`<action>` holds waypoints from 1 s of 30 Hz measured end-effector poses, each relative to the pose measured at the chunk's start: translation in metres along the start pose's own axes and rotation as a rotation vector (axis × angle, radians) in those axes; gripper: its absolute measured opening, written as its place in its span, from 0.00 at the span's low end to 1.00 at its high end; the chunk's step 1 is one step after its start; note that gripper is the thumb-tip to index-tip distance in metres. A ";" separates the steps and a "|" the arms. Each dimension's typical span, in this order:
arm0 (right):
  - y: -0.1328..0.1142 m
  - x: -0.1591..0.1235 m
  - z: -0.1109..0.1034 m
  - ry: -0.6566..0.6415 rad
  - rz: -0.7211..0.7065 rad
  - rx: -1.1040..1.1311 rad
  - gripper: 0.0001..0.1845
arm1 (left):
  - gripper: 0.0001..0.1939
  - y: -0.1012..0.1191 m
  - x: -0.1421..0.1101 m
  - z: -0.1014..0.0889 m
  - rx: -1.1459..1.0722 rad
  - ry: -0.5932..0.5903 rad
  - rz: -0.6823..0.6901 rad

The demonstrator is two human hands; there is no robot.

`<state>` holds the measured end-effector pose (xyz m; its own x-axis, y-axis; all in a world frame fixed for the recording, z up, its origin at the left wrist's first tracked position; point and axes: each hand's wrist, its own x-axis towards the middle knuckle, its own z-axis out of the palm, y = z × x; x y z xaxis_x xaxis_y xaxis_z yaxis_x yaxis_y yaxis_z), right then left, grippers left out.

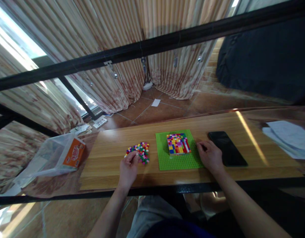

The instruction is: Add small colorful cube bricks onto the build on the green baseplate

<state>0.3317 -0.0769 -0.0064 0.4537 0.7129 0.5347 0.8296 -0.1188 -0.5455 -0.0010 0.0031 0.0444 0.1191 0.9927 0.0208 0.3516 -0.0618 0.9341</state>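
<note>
A loose pile of small coloured building bricks (143, 148) lies on the wooden board. My left hand (129, 167) is at the pile's near left side, thumb and fingers pinched, with a tiny pale brick (137, 154) showing at the fingertips. To the right lies a green studded baseplate (164, 162). On it sits a low block of many-coloured bricks (178, 143), its top a patchwork with a few longer red and white strips at the right. My right hand (210, 155) rests with curled fingers at the baseplate's right edge, beside the brick block; whatever its fingertips hold is hidden.
A black phone or tablet (228, 148) lies just right of my right hand. Papers (288, 137) are at the far right. A clear plastic bin (54, 157) with an orange label stands left of the board. A dark metal rail (127, 53) crosses behind, before curtains (112, 26).
</note>
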 end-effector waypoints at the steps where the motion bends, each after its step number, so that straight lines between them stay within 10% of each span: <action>1: 0.000 0.000 0.000 0.003 -0.006 0.000 0.15 | 0.14 0.000 0.001 -0.001 0.026 -0.007 0.006; 15: 0.001 -0.001 0.000 0.000 0.002 -0.016 0.15 | 0.14 0.006 0.022 -0.009 0.840 -0.082 0.171; 30: -0.001 -0.001 0.000 -0.011 0.020 0.031 0.15 | 0.05 0.022 0.012 0.013 0.237 -0.062 0.150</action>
<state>0.3305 -0.0772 -0.0059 0.4665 0.7179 0.5167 0.8099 -0.1119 -0.5758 0.0199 0.0119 0.0607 0.2401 0.9627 0.1243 0.5322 -0.2377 0.8125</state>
